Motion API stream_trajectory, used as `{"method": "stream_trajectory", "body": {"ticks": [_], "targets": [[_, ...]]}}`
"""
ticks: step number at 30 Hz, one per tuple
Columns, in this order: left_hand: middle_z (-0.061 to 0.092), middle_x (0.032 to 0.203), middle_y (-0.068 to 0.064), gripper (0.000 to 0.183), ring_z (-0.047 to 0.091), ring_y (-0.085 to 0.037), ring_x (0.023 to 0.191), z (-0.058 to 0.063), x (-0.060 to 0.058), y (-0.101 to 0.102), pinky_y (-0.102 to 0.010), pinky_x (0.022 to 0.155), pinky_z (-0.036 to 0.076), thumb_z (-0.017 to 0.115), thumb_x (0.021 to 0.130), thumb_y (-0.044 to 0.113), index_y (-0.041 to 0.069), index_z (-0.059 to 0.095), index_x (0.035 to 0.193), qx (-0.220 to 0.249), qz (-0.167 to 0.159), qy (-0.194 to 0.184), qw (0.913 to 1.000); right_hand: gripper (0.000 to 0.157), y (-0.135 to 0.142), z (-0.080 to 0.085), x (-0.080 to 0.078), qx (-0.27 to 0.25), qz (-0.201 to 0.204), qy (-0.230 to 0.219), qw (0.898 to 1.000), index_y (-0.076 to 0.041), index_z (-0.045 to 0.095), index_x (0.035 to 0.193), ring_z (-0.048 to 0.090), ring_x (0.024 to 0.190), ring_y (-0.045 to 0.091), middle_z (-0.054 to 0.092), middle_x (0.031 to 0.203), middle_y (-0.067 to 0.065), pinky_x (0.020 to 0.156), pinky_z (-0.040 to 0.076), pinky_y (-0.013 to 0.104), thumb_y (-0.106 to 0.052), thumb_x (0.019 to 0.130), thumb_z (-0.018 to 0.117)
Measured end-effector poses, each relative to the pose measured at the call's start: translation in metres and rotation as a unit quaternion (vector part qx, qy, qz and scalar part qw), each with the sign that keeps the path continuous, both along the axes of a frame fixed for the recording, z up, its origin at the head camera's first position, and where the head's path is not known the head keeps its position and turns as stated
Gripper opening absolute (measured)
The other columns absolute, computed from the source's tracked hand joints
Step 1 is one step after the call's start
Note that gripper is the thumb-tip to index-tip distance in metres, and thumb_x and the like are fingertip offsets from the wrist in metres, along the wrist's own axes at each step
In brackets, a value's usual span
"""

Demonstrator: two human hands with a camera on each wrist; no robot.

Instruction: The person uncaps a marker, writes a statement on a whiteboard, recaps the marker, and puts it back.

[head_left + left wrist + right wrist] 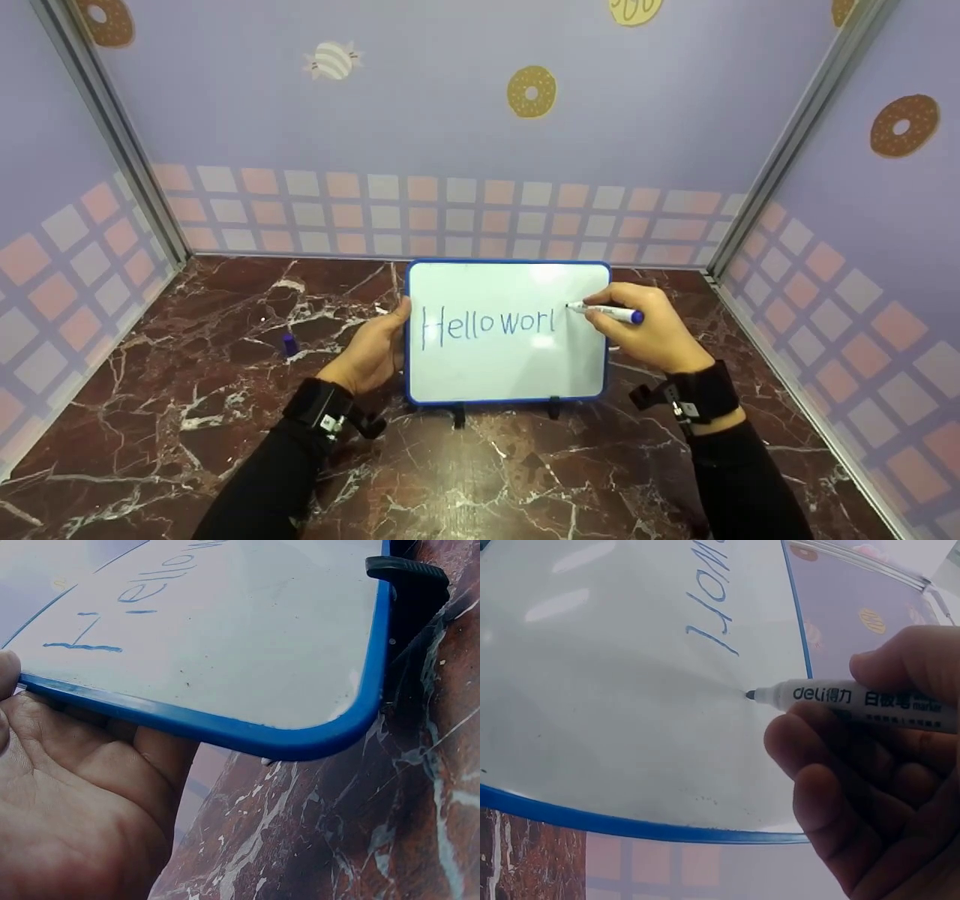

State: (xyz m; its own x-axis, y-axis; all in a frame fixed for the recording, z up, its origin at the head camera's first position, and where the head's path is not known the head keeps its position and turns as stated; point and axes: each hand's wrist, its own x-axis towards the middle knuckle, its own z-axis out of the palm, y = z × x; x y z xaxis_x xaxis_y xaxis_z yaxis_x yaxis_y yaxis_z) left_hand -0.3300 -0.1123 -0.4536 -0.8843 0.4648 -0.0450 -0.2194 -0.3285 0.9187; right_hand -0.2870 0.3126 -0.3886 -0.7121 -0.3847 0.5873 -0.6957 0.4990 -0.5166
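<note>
A small whiteboard [495, 367] with a blue frame stands tilted on black feet, bearing "Hello worl" in blue handwriting [487, 322]. My left hand [371, 349] grips its left edge, thumb at the front rim and the other fingers behind the board, mostly hidden. In the left wrist view the palm [82, 802] lies beside the blue frame [187, 720]. My right hand [641, 326] pinches a white whiteboard marker [611, 311] with a blue end. Its dark tip [751, 695] is right at the board's surface, just past the last letter.
A blue marker cap [290, 344] sits on the dark red marbled table [225, 450], left of the left hand. Purple panels with printed doughnuts and checks, such as the back wall [435, 112], enclose the table on three sides. A black foot [554, 407] juts out under the board.
</note>
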Motion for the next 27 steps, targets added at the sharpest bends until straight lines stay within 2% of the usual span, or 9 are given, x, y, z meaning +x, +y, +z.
{"method": "stream_trajectory", "body": {"ticks": [4,11,20,27], "targets": [[0.079,0.123,-0.005,0.055,0.077,-0.023,0.110,0.0002,0.0004,0.0001,-0.043,0.095,0.066,0.043,0.118,0.053,0.008,0.066,0.140,-0.002,0.001,-0.001,1.0000,0.013,-0.0013,0.0001,0.0006,0.001,-0.001,0.004,1.000,-0.007,0.084,0.110,0.075,0.102,0.021,0.082,0.109,-0.001,0.094,0.055,0.020,0.000,0.100,0.082],[0.079,0.122,-0.006,0.053,0.077,-0.024,0.109,0.0006,0.0016,0.0003,-0.043,0.094,0.066,0.044,0.119,0.051,0.008,0.067,0.139,-0.003,0.017,-0.007,0.9998,0.013,-0.0021,0.0002,0.0001,0.010,0.000,0.000,1.000,-0.009,0.084,0.109,0.075,0.100,0.020,0.082,0.109,-0.001,0.092,0.056,0.020,0.000,0.100,0.083],[0.080,0.121,-0.007,0.051,0.078,-0.024,0.108,0.0003,0.0004,-0.0002,-0.043,0.094,0.066,0.045,0.119,0.051,0.009,0.068,0.137,-0.004,0.013,-0.005,0.9999,0.010,-0.0007,0.0031,0.0038,0.022,-0.013,-0.051,0.998,-0.011,0.085,0.108,0.075,0.100,0.020,0.081,0.109,-0.001,0.086,0.061,0.024,-0.003,0.102,0.081],[0.079,0.122,-0.007,0.058,0.077,-0.024,0.110,0.0001,0.0003,-0.0004,-0.043,0.095,0.065,0.043,0.118,0.054,0.007,0.066,0.143,-0.016,0.008,0.005,0.9998,0.009,-0.0002,0.0038,0.0046,0.034,-0.012,-0.086,0.996,-0.013,0.085,0.106,0.076,0.104,0.020,0.082,0.108,-0.002,0.087,0.063,0.027,-0.006,0.102,0.081]]}}
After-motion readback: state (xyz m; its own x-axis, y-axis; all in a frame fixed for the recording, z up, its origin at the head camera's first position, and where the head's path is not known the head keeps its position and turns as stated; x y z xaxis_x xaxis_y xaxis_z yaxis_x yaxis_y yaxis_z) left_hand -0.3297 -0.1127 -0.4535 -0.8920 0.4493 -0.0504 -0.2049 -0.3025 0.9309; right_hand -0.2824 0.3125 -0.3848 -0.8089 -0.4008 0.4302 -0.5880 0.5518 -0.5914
